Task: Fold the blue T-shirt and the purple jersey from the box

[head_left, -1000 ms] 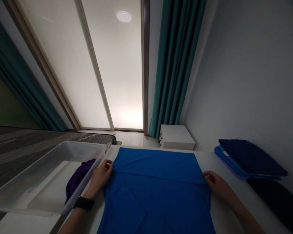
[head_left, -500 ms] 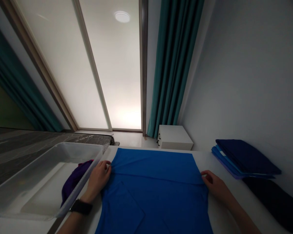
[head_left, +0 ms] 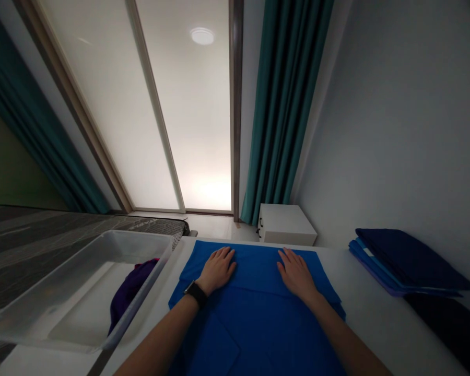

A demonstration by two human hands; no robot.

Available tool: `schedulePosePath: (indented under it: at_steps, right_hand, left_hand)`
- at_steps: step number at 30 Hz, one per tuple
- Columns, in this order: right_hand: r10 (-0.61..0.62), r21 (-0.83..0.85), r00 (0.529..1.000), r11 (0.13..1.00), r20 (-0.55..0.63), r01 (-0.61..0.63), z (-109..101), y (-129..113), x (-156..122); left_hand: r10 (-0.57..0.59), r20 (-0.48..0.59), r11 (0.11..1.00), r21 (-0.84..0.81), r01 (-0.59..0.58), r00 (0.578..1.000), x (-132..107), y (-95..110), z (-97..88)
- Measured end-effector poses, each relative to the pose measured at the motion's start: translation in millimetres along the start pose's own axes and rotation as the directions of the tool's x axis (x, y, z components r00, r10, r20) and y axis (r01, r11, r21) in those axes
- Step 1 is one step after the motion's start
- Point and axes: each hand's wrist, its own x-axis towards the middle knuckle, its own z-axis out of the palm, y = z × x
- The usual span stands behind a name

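The blue garment [head_left: 258,329] lies spread on the white table [head_left: 379,324] directly in front of the person, its near end running out of view at the bottom. Its far part lies nearly flat, with a crosswise crease below the hands and a slanting line in the nearer cloth, so it looks laid out and largely smoothed, but far from as compact as the folded pieces nearby. The left hand [head_left: 218,267], with a black watch [head_left: 196,293] on its wrist, rests palm down on the cloth, fingers extended and slightly spread, pinching nothing; the right hand [head_left: 295,272] lies likewise, well apart from it. To the right, a stack of folded clothes [head_left: 411,261], navy on top and lighter blues beneath, appears finished, with a black cloth [head_left: 446,329] just beside it. To the left, a translucent plastic bin [head_left: 137,245] holds a bunched purple cloth [head_left: 131,292], which seems unfolded and untouched. Whether anything else is in the bin, I cannot tell.
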Motion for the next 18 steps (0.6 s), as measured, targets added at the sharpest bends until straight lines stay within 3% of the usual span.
schedulePosePath:
  at_steps: [6, 13, 18]
  right_hand:
    - [0.0, -0.036, 0.995, 0.999, 0.1, 0.004, 12.7, 20.0, 7.1]
    - [-0.03, -0.05, 0.997, 0.998, 0.073, 0.034, 20.0, 26.0, 9.4]
    - [-0.017, -0.059, 0.997, 0.998, 0.081, 0.022, 20.8, 26.3, 9.4]
  left_hand:
    - [-0.054, 0.035, 0.998, 0.037, 0.053, 0.998, -8.6, -10.7, 13.0]
    - [-0.158, 0.019, 0.987, 0.04, 0.157, 0.987, -15.3, -13.1, 22.1]
    - [-0.252, 0.019, 0.966, 0.059, 0.251, 0.968, -17.3, -37.5, 18.3]
